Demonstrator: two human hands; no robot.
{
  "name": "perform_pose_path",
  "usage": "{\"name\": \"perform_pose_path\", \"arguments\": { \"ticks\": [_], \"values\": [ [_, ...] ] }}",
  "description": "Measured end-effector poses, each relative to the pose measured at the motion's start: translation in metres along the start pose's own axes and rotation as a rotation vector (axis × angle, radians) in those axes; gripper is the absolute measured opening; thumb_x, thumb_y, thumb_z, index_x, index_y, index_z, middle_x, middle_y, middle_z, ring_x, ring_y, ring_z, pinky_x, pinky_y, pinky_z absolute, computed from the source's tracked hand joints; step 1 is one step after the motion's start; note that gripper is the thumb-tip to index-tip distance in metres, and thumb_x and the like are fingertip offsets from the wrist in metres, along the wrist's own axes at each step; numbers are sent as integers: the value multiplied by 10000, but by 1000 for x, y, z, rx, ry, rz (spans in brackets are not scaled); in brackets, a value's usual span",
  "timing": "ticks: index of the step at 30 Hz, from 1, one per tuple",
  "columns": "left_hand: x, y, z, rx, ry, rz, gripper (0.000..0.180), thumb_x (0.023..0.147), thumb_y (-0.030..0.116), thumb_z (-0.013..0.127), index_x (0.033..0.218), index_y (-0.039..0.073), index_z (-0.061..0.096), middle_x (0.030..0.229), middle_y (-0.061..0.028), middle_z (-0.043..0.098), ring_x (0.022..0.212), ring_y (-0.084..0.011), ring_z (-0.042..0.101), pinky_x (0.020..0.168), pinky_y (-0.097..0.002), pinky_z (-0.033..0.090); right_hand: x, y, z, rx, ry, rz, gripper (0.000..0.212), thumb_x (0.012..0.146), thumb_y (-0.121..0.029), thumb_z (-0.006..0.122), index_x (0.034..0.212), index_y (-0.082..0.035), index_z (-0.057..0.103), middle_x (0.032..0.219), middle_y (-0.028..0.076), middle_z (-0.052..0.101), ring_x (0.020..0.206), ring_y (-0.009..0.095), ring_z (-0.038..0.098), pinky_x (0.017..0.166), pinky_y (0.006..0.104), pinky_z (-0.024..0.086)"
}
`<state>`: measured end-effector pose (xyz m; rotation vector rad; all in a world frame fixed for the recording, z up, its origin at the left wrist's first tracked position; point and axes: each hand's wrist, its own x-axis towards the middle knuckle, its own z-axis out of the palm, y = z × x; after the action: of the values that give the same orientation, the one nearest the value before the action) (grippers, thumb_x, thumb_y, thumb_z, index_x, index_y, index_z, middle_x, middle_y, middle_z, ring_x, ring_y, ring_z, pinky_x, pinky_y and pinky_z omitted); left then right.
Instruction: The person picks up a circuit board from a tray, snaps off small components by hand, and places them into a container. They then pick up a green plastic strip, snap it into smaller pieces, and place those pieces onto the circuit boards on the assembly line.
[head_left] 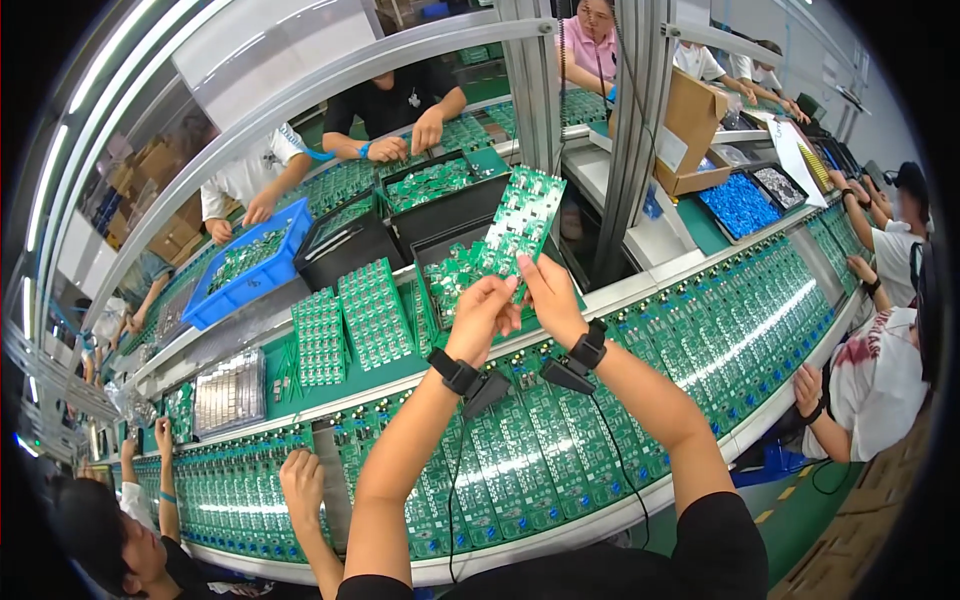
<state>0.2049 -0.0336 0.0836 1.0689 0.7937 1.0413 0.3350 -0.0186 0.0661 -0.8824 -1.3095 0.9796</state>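
Observation:
In front of me a green circuit board panel (526, 210) is held up at a slant, with rows of small pale parts on its face. My right hand (548, 292) is closed on the panel's lower end, the thumb lying on its face. At the lower left corner of the panel my left hand (484, 314) is closed, fingertips pinched together at the board's edge. Both hands are just above the near side of a black bin (418, 248) with small green boards inside. The panel hides part of that bin. Each wrist wears a black strap with a cable.
Below my arms, a curved line of green boards (560, 440) runs left to right. Stacked panels (375, 312) stand left of the bin, beyond them a blue crate (192, 309). A metal post (622, 130) rises behind. Co-workers' hands (302, 480) work on both sides and opposite.

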Motion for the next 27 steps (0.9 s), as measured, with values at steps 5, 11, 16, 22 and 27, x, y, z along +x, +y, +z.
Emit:
{"name": "perform_pose_path", "arguments": {
  "ticks": [5, 11, 16, 22, 27],
  "values": [
    [-1, 2, 2, 85, 9, -58, 307, 913, 321, 457, 744, 68, 497, 571, 6, 504, 437, -49, 434, 375, -178, 283, -1, -11, 7, 101, 22, 118, 345, 920, -338, 443, 706, -70, 489, 586, -51, 420, 495, 18, 376, 430, 194, 308],
    [1, -5, 4, -95, 1, 51, 351, 927, 333, 420, 696, 73, 469, 529, 0, 452, 401, -60, 342, 369, -201, 228, 0, -9, 21, 278, 137, 188, 361, 923, -339, 438, 665, -87, 458, 550, -69, 324, 481, 25, 279, 420, 222, 221],
    [6, -10, 10, -199, 104, 44, 375, 932, 329, 409, 652, 82, 447, 517, 10, 427, 404, -61, 320, 382, -208, 219, 2, -3, 21, 322, 166, 219, 366, 921, -333, 443, 670, -69, 470, 552, -61, 342, 483, 35, 298, 429, 224, 246],
    [7, -22, 21, 51, 266, 163, 353, 930, 319, 418, 669, 85, 461, 537, 32, 424, 440, -49, 326, 407, -205, 243, 2, 8, 17, -220, 183, -113, 389, 922, -333, 442, 674, -35, 481, 564, -41, 386, 496, 47, 346, 437, 228, 292],
    [9, -25, 9, 159, 220, 160, 323, 930, 320, 417, 750, 68, 512, 601, 39, 450, 503, -45, 369, 449, -209, 295, -1, 2, 15, -146, 125, -88, 425, 922, -335, 433, 664, 0, 478, 509, 25, 392, 485, 92, 377, 459, 281, 332]
  ]
}}
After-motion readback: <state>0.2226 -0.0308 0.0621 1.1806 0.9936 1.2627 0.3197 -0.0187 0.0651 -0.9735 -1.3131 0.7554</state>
